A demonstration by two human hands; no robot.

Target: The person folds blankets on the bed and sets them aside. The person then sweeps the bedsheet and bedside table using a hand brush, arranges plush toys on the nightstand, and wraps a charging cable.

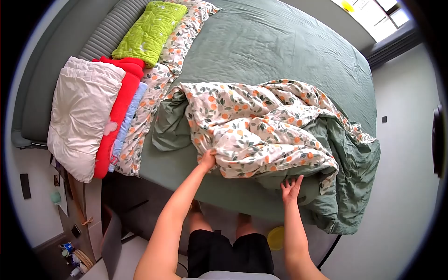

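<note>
A rumpled duvet (261,126), white with orange fruit and leaves on one face and green on the other, lies bunched across the near half of the bed. My left hand (208,160) is closed on its near left edge, fingertips partly hidden in the fabric. Farther right, my right hand (291,189) is at the duvet's green underside, palm up with fingers apart. The green fitted sheet (261,42) covers the mattress. From the right side of the duvet, green fabric hangs over the bed's corner.
Folded white bedding (84,112), a red blanket (119,114) and a lime-green quilted pillow (151,32) are piled by the grey headboard (37,88). A chair (109,238) and desk stand at lower left. A yellow round object (276,238) is on the floor near my feet.
</note>
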